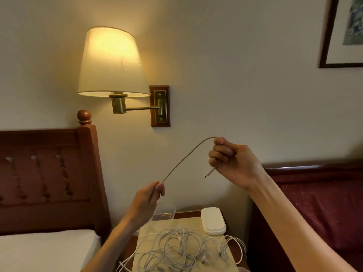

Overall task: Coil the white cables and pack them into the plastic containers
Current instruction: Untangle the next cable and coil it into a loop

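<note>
White cable (186, 157): thin, slightly stiff, arcs in the air between both hands, well above the nightstand.
Right hand (233, 161): fist clenched around one end; the short plug tip pokes out below the fingers.
Left hand (149, 199): pinches the cable lower down, thumb against fingers.
Cable pile (176, 250): loose white tangle on the nightstand (196, 222).
White container (213, 220): closed, rounded, just behind the pile.
Clear container (167, 213): open, partly hidden by the left hand.

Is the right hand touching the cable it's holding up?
Touching. The head view shows the right hand closed around the cable, its plug end sticking out below the fingers.
</note>
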